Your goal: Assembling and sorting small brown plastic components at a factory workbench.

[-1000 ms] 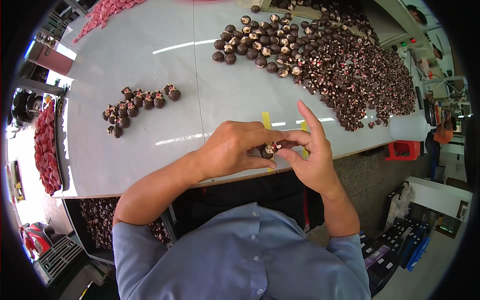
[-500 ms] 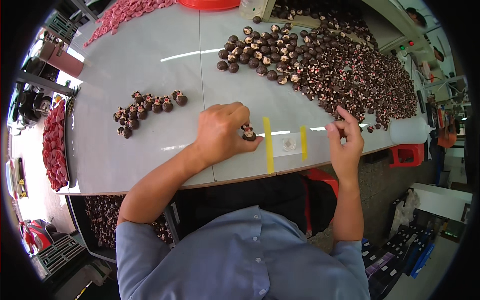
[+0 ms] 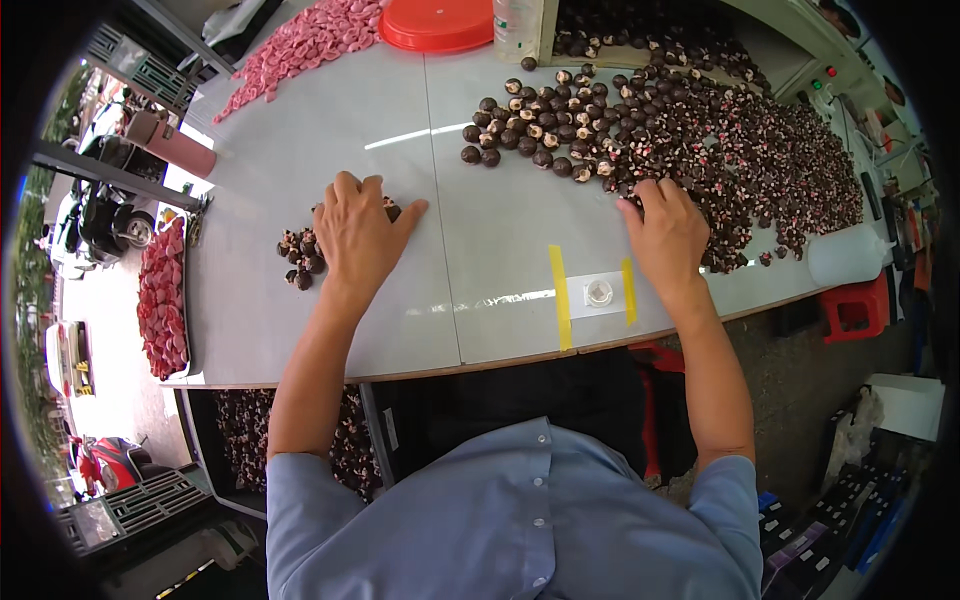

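Seen from the head camera, looking down: a person in a blue shirt leans over a pale grey desk (image 3: 480,250). The left hand (image 3: 355,230) lies palm down, fingers spread and loosely curled, on top of a small cluster of dark brown nuts (image 3: 298,258) at the left part of the desk; some nuts show just beside the hand on its left, others are hidden beneath it, and whether the fingers grip any nut cannot be told. The right hand (image 3: 668,230) rests palm down at the near edge of a large heap of dark nuts and pinkish shell bits (image 3: 740,150) that spreads across the far right of the desk; its fingertips are curled into the heap, and a pinch on any one piece cannot be made out. Between the hands, near the front edge, two yellow tape strips (image 3: 558,295) flank a small round fitting. At the far edge lie a red round lid (image 3: 435,25) and a pile of pink pieces (image 3: 300,45).
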`<act>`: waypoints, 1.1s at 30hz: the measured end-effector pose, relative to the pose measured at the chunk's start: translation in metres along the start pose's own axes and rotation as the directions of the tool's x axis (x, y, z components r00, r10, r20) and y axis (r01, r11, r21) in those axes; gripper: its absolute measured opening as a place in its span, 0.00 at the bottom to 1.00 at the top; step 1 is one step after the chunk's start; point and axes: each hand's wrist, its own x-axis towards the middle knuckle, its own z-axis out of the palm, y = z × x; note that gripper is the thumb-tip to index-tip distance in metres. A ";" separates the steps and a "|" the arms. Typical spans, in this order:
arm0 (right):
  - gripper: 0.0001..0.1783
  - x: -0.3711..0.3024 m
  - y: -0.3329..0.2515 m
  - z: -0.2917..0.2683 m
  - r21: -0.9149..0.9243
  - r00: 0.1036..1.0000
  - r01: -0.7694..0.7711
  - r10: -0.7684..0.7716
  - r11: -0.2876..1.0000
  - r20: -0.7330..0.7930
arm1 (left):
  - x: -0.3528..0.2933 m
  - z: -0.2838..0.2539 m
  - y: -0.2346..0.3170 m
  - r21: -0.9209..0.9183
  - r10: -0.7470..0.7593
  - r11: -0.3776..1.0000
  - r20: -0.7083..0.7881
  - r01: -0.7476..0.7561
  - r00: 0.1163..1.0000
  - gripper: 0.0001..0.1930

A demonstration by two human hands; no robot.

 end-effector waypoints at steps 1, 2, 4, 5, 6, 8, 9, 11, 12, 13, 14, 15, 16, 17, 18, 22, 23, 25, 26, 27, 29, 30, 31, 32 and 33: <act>0.15 0.000 -0.001 0.000 0.025 1.000 -0.021 0.021 0.999 0.023 | 0.004 0.000 0.009 -0.078 0.031 0.996 -0.060 -0.035 0.998 0.23; 0.15 -0.001 -0.001 -0.001 0.045 0.998 -0.041 0.039 0.998 0.049 | 0.010 0.002 0.020 -0.156 0.056 0.985 -0.124 -0.075 0.991 0.24; 0.16 -0.003 -0.006 -0.003 0.126 0.997 -0.061 0.053 0.990 0.061 | 0.027 0.005 0.042 -0.307 0.124 0.942 -0.057 -0.135 0.991 0.24; 0.16 -0.004 -0.007 -0.007 0.141 0.984 -0.142 0.125 0.980 0.123 | 0.038 0.013 0.049 -0.311 0.115 0.942 -0.062 -0.128 0.992 0.24; 0.16 -0.002 -0.008 -0.008 0.155 0.964 -0.222 0.193 0.963 0.182 | 0.048 0.023 0.054 -0.371 0.128 0.922 0.023 -0.111 0.992 0.23; 0.16 0.001 -0.008 -0.006 0.113 0.959 -0.236 0.212 0.965 0.186 | 0.060 0.030 0.060 -0.444 0.161 0.890 0.100 -0.100 0.982 0.21; 0.16 0.000 -0.009 -0.004 0.080 0.952 -0.257 0.237 0.963 0.195 | 0.063 0.031 0.060 -0.444 0.146 0.894 0.158 -0.062 0.977 0.20; 0.16 0.002 -0.006 -0.001 0.080 0.956 -0.244 0.226 0.967 0.184 | 0.064 0.032 0.061 -0.450 0.143 0.892 0.214 -0.032 0.966 0.19; 0.16 0.001 -0.006 0.001 0.092 0.961 -0.227 0.208 0.969 0.180 | 0.060 0.032 0.059 -0.486 0.149 0.872 0.148 -0.059 0.978 0.16; 0.15 0.001 -0.007 0.000 0.091 0.963 -0.228 0.211 0.969 0.167 | 0.055 0.031 0.058 -0.521 0.153 0.849 0.083 -0.088 0.985 0.14; 0.15 -0.003 -0.006 -0.003 0.084 0.960 -0.237 0.221 0.968 0.173 | 0.048 0.031 0.056 -0.527 0.161 0.845 0.089 -0.090 0.983 0.14; 0.14 -0.007 -0.006 -0.005 0.192 0.971 -0.216 0.189 0.957 0.146 | 0.041 0.021 0.056 -0.621 0.177 0.782 0.137 -0.055 0.975 0.13; 0.12 -0.012 -0.005 -0.007 0.298 0.980 -0.188 0.159 0.936 0.117 | 0.035 0.009 0.058 -0.703 0.195 0.711 0.183 -0.010 0.964 0.11; 0.12 -0.019 -0.003 -0.011 0.291 0.979 -0.193 0.163 0.937 0.125 | 0.029 -0.004 0.061 -0.748 0.215 0.656 0.310 0.098 0.926 0.15; 0.12 -0.025 -0.003 -0.017 0.329 0.978 -0.178 0.129 0.927 0.165 | 0.023 -0.016 0.064 -0.752 0.211 0.651 0.312 0.105 0.926 0.15; 0.11 -0.038 0.000 -0.046 0.323 0.977 -0.029 -0.041 0.946 0.208 | 0.002 -0.026 0.082 -0.793 0.322 0.410 0.588 0.450 0.742 0.14; 0.11 -0.038 0.001 -0.047 0.312 0.975 -0.029 -0.042 0.950 0.218 | -0.004 -0.019 0.083 -0.824 0.339 0.351 0.555 0.445 0.760 0.14; 0.13 -0.036 0.001 -0.048 0.333 0.935 -0.204 0.082 0.921 0.346 | -0.008 -0.014 0.088 -0.854 0.372 0.277 0.518 0.440 0.770 0.15; 0.13 -0.035 0.001 -0.045 0.318 0.931 -0.208 0.088 0.925 0.353 | -0.009 -0.013 0.088 -0.830 0.381 0.321 0.554 0.457 0.740 0.15; 0.13 -0.034 0.002 -0.040 0.335 0.934 -0.217 0.094 0.917 0.345 | -0.011 -0.013 0.087 -0.802 0.381 0.367 0.592 0.471 0.710 0.15; 0.13 -0.032 0.004 -0.040 0.348 0.934 -0.222 0.097 0.911 0.343 | -0.020 -0.010 0.087 -0.841 0.414 0.322 0.538 0.435 0.734 0.15; 0.13 -0.028 0.003 -0.042 0.330 0.911 -0.271 0.131 0.904 0.390 | -0.023 -0.010 0.085 -0.873 0.436 0.287 0.485 0.394 0.758 0.16; 0.13 -0.026 0.002 -0.042 0.310 0.885 -0.319 0.164 0.896 0.436 | -0.024 -0.009 0.084 -0.872 0.429 0.281 0.487 0.400 0.760 0.16; 0.13 -0.025 0.002 -0.043 0.309 0.883 -0.312 0.155 0.898 0.442 | -0.024 -0.009 0.083 -0.897 0.463 0.315 0.431 0.311 0.774 0.17; 0.12 -0.025 0.005 -0.044 0.296 0.867 -0.349 0.186 0.889 0.462 | -0.024 -0.009 0.083 -0.914 0.499 0.342 0.374 0.219 0.781 0.18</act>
